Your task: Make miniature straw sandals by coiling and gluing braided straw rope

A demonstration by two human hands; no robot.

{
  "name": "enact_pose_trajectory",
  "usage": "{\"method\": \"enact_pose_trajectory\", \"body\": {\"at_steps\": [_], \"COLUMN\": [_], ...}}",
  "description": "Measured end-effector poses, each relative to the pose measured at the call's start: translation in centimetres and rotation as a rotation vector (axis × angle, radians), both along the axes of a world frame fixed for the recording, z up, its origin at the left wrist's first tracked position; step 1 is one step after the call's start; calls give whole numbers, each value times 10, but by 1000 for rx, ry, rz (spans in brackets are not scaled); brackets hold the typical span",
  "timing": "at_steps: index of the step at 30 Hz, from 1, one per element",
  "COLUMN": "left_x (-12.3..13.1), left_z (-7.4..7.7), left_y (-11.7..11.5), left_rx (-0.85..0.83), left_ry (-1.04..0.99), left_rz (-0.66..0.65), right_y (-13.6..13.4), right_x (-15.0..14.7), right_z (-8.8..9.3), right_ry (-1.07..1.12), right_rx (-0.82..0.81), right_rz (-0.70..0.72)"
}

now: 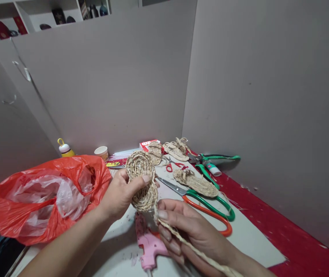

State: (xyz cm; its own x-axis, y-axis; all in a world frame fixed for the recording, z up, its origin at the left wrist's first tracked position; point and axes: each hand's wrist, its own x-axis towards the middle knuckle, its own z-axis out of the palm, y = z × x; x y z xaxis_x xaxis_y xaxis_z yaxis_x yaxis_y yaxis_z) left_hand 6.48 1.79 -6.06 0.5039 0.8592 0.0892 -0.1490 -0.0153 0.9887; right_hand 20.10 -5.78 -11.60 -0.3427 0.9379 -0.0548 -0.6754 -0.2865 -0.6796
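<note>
My left hand (121,192) grips a small oval sole of coiled straw braid (142,181), thumb across its middle, held upright above the table. A loose tail of the braid (187,246) runs down from the sole and across my right hand (190,231). The right hand's fingers curl around that tail just below the sole. A pink glue gun (148,246) lies on the table under both hands.
A red plastic bag (49,196) with a clear bag inside sits at the left. Large scissors with green and orange handles (205,204), small red scissors (173,164), green pruners (213,159) and several finished straw sandals (195,182) lie behind. Grey partition walls enclose the desk.
</note>
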Motion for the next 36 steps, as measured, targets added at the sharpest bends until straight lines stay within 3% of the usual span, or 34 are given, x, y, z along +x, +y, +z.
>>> {"method": "enact_pose_trajectory", "body": {"at_steps": [7, 16, 36], "left_x": [4, 5, 6], "left_z": [0, 0, -4], "left_y": [-3, -5, -7], "left_rx": [-114, -237, -124], "left_ry": [-52, -80, -98], "left_rz": [-58, -68, -14], "right_y": [3, 1, -4], "right_x": [-2, -4, -1], "right_z": [-6, -10, -2], "right_ry": [3, -6, 59], "right_rx": [-2, -8, -20], "right_rz": [21, -65, -3]}}
